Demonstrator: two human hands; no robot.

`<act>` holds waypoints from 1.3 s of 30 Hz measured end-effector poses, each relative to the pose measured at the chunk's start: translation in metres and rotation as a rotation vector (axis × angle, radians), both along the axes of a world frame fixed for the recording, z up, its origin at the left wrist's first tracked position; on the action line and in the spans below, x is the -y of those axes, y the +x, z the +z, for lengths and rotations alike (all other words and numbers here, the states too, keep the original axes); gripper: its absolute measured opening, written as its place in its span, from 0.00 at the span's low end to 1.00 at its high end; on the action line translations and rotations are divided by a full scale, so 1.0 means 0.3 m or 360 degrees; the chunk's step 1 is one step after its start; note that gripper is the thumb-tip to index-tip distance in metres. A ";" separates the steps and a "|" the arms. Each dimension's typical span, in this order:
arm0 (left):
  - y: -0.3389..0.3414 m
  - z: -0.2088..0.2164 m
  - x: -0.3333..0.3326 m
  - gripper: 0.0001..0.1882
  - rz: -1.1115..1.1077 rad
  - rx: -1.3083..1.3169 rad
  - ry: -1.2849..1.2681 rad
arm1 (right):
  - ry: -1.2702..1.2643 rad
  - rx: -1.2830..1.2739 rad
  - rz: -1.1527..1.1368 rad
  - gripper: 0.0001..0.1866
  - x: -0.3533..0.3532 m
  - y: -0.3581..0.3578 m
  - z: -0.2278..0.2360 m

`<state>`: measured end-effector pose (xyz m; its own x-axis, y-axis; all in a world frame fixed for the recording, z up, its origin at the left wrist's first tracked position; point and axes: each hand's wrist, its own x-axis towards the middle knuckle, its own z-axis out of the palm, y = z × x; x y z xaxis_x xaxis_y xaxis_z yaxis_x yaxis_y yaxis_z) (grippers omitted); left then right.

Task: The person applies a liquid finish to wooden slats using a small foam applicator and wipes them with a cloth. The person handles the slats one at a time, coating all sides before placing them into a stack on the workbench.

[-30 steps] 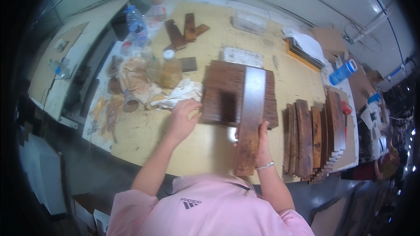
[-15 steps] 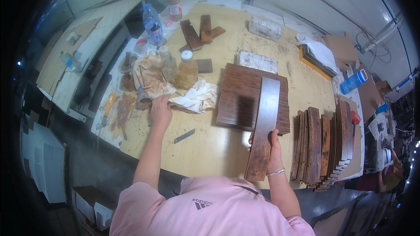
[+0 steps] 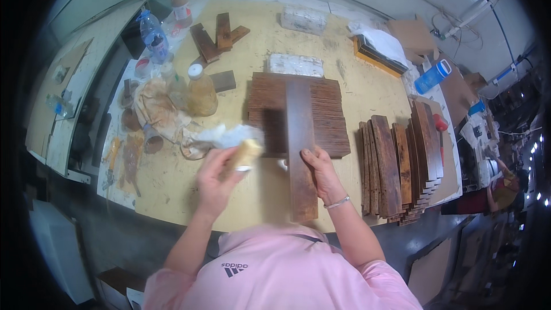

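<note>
My right hand [image 3: 322, 175] grips a long dark brown wooden board [image 3: 299, 132] by its right edge, thumb on top. The board slants over a stack of similar dark boards [image 3: 266, 95] on the table, its near end close to my body. Left of it, raised over the table, my left hand [image 3: 217, 179] is closed on a pale yellow block [image 3: 248, 152]; motion blurs it, and its exact kind cannot be made out. Behind that hand lies a crumpled white rag [image 3: 221, 135]. A lidded jar of amber liquid [image 3: 202, 96] stands farther back.
More brown boards [image 3: 385, 163] stand in a row at the right. Stained brown cloth [image 3: 154, 106], a plastic cup [image 3: 152, 140] and bottles [image 3: 152, 37] fill the left side. Wrapped white blocks [image 3: 295, 65] lie beyond the stack. A blue bottle [image 3: 431, 78] rests at the far right.
My left hand has come from beside the cup and rag toward the board, now with the yellow block in it. The board has turned straighter in my right hand. The view has shifted right.
</note>
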<state>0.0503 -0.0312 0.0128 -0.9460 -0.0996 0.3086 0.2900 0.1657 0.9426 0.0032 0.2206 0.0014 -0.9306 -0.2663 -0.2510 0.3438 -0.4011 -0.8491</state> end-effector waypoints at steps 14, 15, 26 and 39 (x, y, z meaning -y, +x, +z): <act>0.098 -0.023 -0.120 0.22 -0.0927 -0.0156 -0.0506 | 0.0071 -0.0156 -0.0247 0.14 -0.124 -0.043 0.069; 0.088 -0.010 -0.111 0.22 -0.0809 -0.0052 -0.0435 | 0.0065 -0.0146 -0.0245 0.13 -0.132 -0.040 0.069; -0.159 0.079 -0.141 0.25 -0.0145 -0.0533 -0.0591 | -0.0079 -0.0013 0.0193 0.23 -0.021 0.054 0.024; -0.392 -0.224 0.342 0.24 0.0696 -0.0109 -0.0974 | 0.0164 0.0079 0.0453 0.33 -0.172 0.131 -0.010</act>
